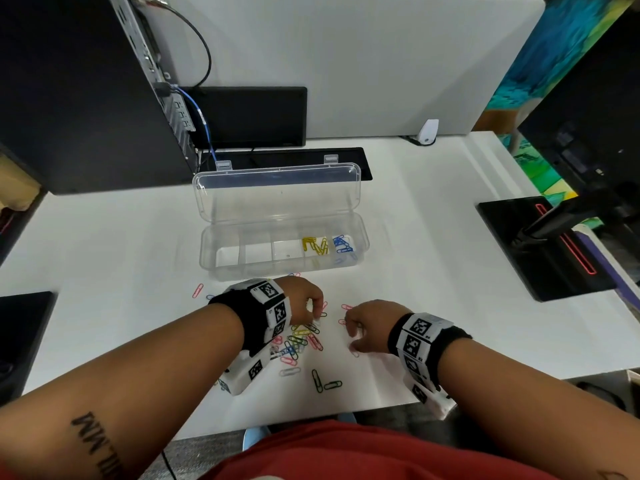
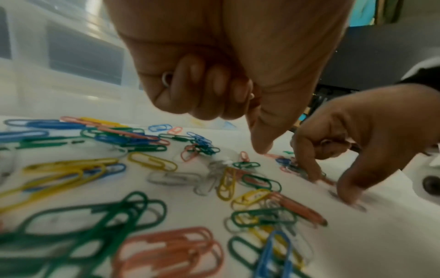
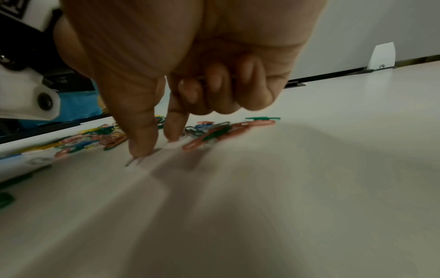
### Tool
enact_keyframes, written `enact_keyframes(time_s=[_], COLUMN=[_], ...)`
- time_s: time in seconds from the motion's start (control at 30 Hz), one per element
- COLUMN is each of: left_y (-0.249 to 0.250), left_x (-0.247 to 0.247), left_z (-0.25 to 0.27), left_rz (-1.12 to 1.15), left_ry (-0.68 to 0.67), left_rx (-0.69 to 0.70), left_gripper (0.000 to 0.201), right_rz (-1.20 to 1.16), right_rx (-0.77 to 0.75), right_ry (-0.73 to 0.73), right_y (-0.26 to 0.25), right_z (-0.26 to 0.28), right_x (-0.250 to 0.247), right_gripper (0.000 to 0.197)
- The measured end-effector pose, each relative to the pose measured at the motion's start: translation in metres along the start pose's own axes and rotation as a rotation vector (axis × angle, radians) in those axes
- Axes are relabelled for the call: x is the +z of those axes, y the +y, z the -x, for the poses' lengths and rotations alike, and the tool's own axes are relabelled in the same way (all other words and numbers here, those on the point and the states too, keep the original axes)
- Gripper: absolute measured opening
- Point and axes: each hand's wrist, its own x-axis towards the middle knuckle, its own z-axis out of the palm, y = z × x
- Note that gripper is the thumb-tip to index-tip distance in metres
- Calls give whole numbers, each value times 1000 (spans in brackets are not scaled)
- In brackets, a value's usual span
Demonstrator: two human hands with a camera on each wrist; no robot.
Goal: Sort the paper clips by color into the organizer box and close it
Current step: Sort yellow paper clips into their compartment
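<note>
The clear organizer box (image 1: 360,237) stands open on the white desk, lid tilted back. Yellow clips (image 1: 314,244) and blue clips (image 1: 343,244) lie in its two rightmost compartments. A mixed pile of coloured paper clips (image 1: 298,341) (image 2: 152,163) lies in front of the box. My left hand (image 1: 317,315) (image 2: 257,135) hovers over the pile with white clips (image 2: 166,79) held in its curled fingers, thumb pointing down. Just right of the pile, my right hand (image 1: 351,337) (image 3: 157,144) has its thumb and forefinger down on a pale clip (image 3: 133,161) on the desk, other fingers curled.
A black computer tower (image 1: 86,98) stands at the back left, and a black monitor base (image 1: 543,247) sits at the right. Behind the box is a black cable slot (image 1: 360,164) and a white divider wall. Two green clips (image 1: 325,381) lie near the desk's front edge.
</note>
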Motion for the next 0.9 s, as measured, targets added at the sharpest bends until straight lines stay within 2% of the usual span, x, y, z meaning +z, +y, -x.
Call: enact_keyframes(time_s=[0.2,0.4,0.57,0.67,0.9], left_y=[5,3,0,0,-3], left_x=[6,8,9,9,10], left_z=[-3,-5,-7,-10,-13], left_rz=[-87,-150,-164,-155,-40], left_ry=[-8,-32,-19,-14,-17], left_rx=[69,83,97,74,-7], left_gripper=[24,25,28,26,25], right_rz=[-27,-19,-27,4,-23], right_rx=[-23,-26,-25,-33,4], right_ry=[102,125,143,109,81], right_y=[0,1,1,1,-1], right_z=[-2,-3,-3,-1,-5], right_x=[-3,-4,-2,-1,-4], right_gripper=[34,26,29,36,24])
